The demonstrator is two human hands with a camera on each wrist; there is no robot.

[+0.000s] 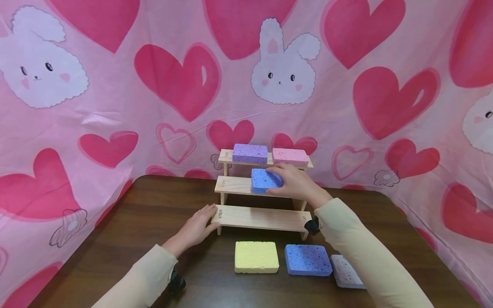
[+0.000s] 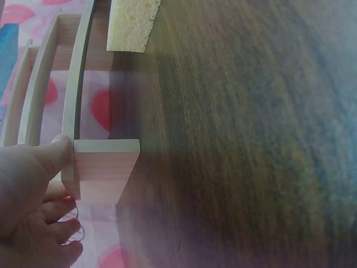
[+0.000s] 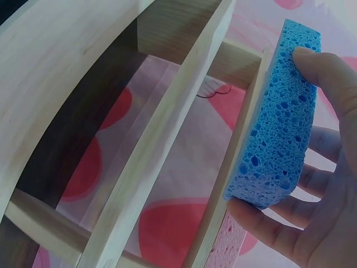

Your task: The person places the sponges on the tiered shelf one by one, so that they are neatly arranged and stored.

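Observation:
A three-tier wooden shelf stand [image 1: 265, 217] stands on the table. My right hand [image 1: 294, 179] grips a blue sponge [image 3: 276, 120] by its edges, thumb on one side and fingers on the other. In the head view that sponge is at the middle tier; whether it touches the board I cannot tell. At the left end of the lowest tier, my left hand [image 1: 196, 226] holds the board, its thumb at the front edge in the left wrist view. On the top tier lie a purple sponge [image 1: 250, 153] and a pink sponge [image 1: 289, 156].
In front of the stand, a yellow sponge [image 1: 256, 257], another blue sponge [image 1: 308, 260] and a pale speckled sponge [image 1: 345, 271] lie on the dark wooden table [image 1: 154, 214]. My right sleeve partly covers the pale one. A pink heart-and-rabbit cloth [image 1: 239, 102] hangs behind.

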